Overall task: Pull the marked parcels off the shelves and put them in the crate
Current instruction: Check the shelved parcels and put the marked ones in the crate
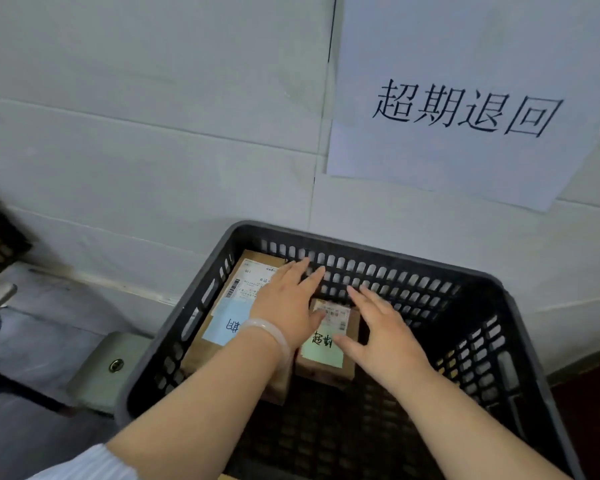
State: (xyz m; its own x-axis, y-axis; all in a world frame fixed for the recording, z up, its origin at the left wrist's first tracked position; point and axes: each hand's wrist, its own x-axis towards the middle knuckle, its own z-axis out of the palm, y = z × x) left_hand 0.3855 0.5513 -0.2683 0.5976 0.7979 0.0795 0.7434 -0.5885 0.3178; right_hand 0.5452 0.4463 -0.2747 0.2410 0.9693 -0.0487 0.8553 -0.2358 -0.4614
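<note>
A dark slotted plastic crate [492, 306] stands against a pale wall, and both arms reach down into it. Two brown cardboard parcels lie on its floor toward the far-left corner. The larger parcel [236, 289] sits against the left wall, with a white shipping label and a blue note on top. The smaller parcel [329, 362] lies just beside it on the right, carrying a white label and a green note with handwriting.

The left hand [284, 303], a pale bangle [271, 332] on its wrist, lies spread flat over the edge of the larger parcel, fingers straight and gripping nothing. The right hand [385, 330] hovers open over the smaller parcel, fingers splayed wide, its thumb at the green note; whether it touches is unclear.

A white paper sign [465, 109] with four black characters hangs on the wall above the crate.
</note>
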